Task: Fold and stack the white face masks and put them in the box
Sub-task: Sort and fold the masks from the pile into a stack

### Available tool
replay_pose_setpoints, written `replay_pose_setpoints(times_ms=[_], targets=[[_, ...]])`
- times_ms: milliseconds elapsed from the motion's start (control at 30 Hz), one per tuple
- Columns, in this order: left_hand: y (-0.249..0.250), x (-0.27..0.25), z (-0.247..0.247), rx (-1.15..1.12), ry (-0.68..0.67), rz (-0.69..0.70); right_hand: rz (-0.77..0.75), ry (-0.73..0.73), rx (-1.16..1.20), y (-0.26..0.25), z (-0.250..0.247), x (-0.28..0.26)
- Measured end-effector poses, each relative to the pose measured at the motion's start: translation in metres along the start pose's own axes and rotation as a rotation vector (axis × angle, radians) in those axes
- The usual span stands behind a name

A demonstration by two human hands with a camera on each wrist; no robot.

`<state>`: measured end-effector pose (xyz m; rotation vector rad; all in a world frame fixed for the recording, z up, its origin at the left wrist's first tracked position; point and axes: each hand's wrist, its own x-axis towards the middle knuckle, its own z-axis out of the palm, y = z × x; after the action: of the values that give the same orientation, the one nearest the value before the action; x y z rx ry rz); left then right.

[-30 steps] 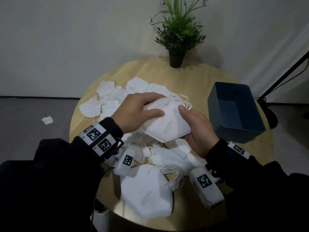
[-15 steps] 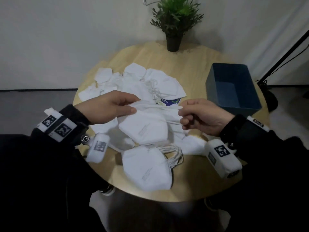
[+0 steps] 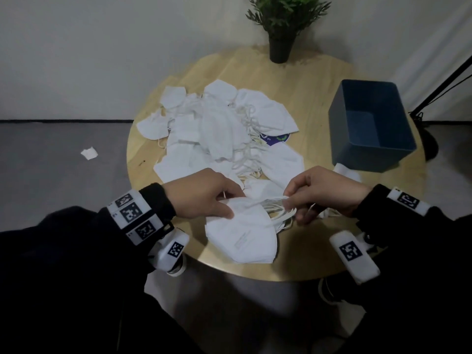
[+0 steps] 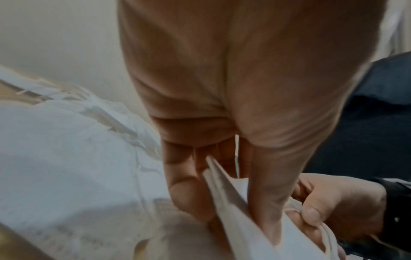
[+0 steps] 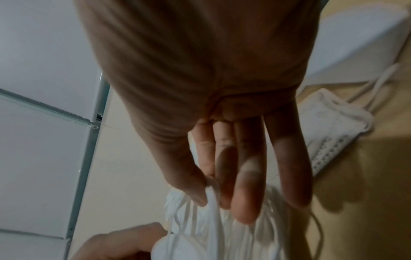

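Note:
A folded white mask [image 3: 242,233] lies on top of another one near the table's front edge. My left hand [image 3: 229,209] pinches its upper left edge [image 4: 224,186] between thumb and fingers. My right hand [image 3: 293,209] pinches the bundle of ear loops [image 3: 281,213] at its right end; the right wrist view shows thumb and fingers closed on the white loops [image 5: 209,195]. A loose pile of unfolded white masks [image 3: 219,129] covers the middle of the table beyond my hands. The blue box [image 3: 339,139] stands open at the right, with nothing visible inside.
The round wooden table [image 3: 314,80] carries a potted plant [image 3: 281,49] at its far edge. A white mask [image 3: 347,172] peeks out beside the box's near corner. A scrap of white [image 3: 89,153] lies on the grey floor at left. A black stand leg [image 3: 444,83] slants at far right.
Both hands have brought the held mask toward me and down onto the folded mask at the front edge. The right hand has shifted to pinching the ear loops.

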<state>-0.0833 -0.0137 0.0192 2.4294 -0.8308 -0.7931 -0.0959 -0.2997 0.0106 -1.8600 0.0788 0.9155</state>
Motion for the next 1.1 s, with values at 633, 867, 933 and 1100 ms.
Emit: replay_pose_setpoints(times_ms=[633, 867, 933, 1100], targets=[[-0.028, 0.109, -0.062, 0.132, 0.392, -0.034, -0.003, 0.549, -0.549, -0.009, -0.025, 0.090], [-0.037, 0.175, -0.075, 0.185, 0.474, -0.015, -0.019, 0.608, -0.364, -0.011, -0.028, 0.089], [-0.040, 0.187, -0.077, 0.176, 0.473, -0.032, -0.103, 0.653, -0.208, -0.012, -0.031, 0.082], [-0.055, 0.200, -0.075, 0.105, 0.473, -0.162, -0.316, 0.694, 0.175, -0.025, -0.038, 0.058]])
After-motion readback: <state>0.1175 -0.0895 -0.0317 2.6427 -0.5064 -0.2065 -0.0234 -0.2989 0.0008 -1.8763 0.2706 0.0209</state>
